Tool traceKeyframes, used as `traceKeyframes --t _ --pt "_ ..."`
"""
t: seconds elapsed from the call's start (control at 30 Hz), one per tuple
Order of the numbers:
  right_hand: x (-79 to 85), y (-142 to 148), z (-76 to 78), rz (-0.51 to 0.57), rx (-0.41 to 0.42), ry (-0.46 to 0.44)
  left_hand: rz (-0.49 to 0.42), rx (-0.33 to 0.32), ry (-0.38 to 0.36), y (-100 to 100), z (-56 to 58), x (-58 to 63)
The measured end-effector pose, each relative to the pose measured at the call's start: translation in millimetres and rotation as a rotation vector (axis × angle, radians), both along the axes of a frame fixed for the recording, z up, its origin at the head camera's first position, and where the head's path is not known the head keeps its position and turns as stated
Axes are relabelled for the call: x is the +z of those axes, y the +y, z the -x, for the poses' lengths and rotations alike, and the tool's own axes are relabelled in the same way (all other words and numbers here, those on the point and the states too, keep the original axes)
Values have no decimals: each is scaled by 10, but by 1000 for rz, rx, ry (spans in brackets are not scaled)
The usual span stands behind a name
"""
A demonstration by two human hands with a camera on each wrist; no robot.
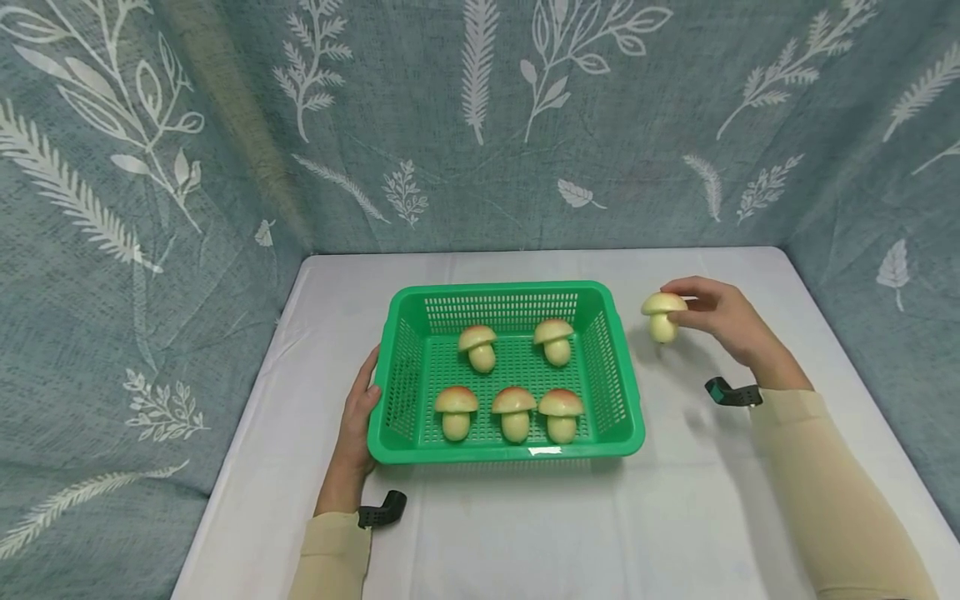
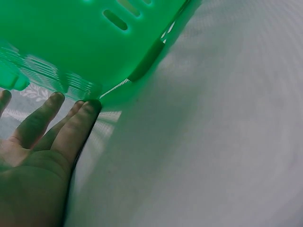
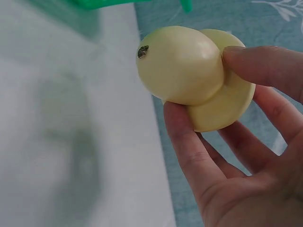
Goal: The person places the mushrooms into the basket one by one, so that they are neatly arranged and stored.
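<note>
My right hand [image 1: 708, 312] pinches a toy mushroom [image 1: 663, 317] between thumb and fingers, above the table to the right of the basket. Its stem points down; a dark spot marks the stem's end in the right wrist view, where the mushroom [image 3: 182, 66] fills the grip. A green plastic basket [image 1: 506, 456] holds several similar mushrooms, with three in the near row, such as the middle mushroom [image 1: 514, 412], and two behind. My left hand [image 1: 356, 425] rests against the basket's left side. In the left wrist view its fairly straight fingers [image 2: 75, 127] touch the basket wall [image 2: 90, 47].
A white cloth covers the table [image 1: 480, 533]. Blue-grey leaf-print curtains [image 1: 450, 167] stand along the back and both sides. Black wrist bands carry small devices, one on the left wrist [image 1: 382, 510] and one on the right [image 1: 733, 392].
</note>
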State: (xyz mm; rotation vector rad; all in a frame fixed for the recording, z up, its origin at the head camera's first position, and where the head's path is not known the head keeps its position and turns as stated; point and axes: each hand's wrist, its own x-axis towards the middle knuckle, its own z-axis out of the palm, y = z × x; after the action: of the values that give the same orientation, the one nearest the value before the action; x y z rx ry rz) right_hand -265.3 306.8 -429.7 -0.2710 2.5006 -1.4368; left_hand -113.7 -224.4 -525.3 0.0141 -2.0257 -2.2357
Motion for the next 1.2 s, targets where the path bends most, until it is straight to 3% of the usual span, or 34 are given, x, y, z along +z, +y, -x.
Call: traceKeyframes --t 0.37,0.6,1.2 --pt "286 -83 -75 27 16 90 5 -7 0 -12 9 21" --pt "473 -222 -95 31 0 97 19 -3 0 -6 1 34" --pt "658 -634 -24 39 52 96 -10 -21 -6 -28 12 12"
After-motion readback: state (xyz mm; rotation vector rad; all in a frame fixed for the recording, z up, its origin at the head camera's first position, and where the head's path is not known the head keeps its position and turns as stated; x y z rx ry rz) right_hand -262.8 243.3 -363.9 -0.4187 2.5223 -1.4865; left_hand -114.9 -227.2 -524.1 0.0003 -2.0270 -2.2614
